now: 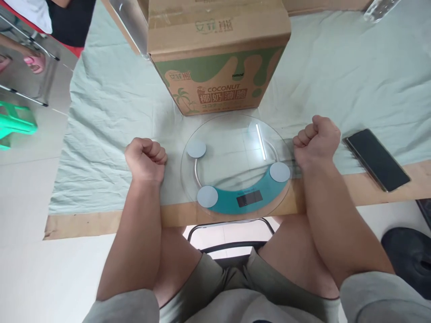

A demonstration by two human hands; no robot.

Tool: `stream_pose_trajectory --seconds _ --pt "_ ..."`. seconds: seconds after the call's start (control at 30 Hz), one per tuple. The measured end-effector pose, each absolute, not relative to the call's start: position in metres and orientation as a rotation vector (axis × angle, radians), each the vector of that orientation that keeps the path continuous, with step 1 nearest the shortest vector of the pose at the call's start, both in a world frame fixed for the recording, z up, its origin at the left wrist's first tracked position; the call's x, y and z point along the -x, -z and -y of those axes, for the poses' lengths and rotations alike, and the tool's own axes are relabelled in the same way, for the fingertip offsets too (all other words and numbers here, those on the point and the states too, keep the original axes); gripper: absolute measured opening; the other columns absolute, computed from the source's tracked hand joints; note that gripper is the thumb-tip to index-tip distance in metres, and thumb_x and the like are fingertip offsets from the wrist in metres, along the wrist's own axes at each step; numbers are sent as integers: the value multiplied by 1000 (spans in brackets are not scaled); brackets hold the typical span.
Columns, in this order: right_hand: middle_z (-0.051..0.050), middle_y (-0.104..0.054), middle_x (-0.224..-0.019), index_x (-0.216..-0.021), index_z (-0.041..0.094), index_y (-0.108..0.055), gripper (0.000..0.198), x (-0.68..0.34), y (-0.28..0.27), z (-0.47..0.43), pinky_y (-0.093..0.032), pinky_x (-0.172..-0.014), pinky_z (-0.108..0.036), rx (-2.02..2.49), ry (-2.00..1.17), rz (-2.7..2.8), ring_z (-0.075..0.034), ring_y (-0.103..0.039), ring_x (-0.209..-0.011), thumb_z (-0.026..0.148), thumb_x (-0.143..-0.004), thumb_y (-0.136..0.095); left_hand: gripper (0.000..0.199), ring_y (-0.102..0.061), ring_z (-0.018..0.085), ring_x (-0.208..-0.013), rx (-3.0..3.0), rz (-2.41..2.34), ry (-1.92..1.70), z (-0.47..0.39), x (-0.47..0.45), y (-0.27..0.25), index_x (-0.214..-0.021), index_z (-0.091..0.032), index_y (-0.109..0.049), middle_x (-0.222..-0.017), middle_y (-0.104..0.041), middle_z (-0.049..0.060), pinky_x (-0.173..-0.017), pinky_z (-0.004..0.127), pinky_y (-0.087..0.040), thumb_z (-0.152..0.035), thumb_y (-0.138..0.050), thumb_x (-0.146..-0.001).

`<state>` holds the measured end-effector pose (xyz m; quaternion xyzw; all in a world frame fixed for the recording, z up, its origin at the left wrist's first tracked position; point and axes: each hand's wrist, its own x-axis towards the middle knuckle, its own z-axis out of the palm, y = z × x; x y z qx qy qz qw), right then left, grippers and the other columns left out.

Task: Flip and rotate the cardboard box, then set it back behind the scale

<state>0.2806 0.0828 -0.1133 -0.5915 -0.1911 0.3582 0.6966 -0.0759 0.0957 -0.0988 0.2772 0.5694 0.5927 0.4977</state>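
Note:
A round glass bathroom scale [232, 152] lies between my hands at the table's near edge, with a teal band and a dark, blank display along its front. My left hand [145, 158] rests as a fist on the cloth, left of the scale and apart from it. On the other side my right hand [317, 140] is also curled into a fist, close by the scale's right rim. Nothing shows in either fist. Just behind the scale stands a closed cardboard box [218, 58] printed with "COCONUT". A smartphone [377, 159] with a dark screen lies right of my right hand.
A pale green cloth [111, 112] covers most of the table, leaving a bare wooden strip [84, 224] along the near edge. An open carton [129, 22] stands behind at left. A green stool [16, 121] and another person's foot [35, 63] are on the left.

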Motion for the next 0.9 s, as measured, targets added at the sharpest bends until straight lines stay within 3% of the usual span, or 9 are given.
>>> stream_pose_trajectory --seconds 0.17,0.5,0.7,0.9 --pt "5 -3 -72 -79 21 -10 56 -272 112 -79 -4 -58 -30 1296 -799 430 -5 -3 -60 19 -77 -67 72 -4 4 -49 -654 -1399 -1427 -98 75 109 -68 -20 -3 -63 0 -5 -50 27 -1 -29 -75 -62" --pt "6 -3 -70 -80 23 -16 46 -266 108 -83 -2 -58 -32 1322 -765 368 -5 -3 -60 13 -80 -60 82 -7 1 -47 -724 -1397 -1411 -98 69 107 -66 -19 -3 -61 -1 -5 -52 27 -1 -37 -83 -56" --pt "6 -5 -72 -77 23 -19 43 -263 105 -83 -1 -59 -31 1321 -757 363 -5 -5 -59 12 -77 -60 66 -7 2 -50 -810 -1418 -1403 -96 60 104 -62 -19 -5 -60 -4 -4 -53 25 -2 -27 -71 -57" --pt "7 -3 -69 -74 22 -18 40 -263 103 -76 -3 -59 -29 1270 -729 369 -4 -5 -57 15 -72 -57 52 -10 4 -51 -928 -1455 -1398 -91 59 115 -52 -19 -18 -58 -10 -4 -54 27 -5 -25 -68 -63"
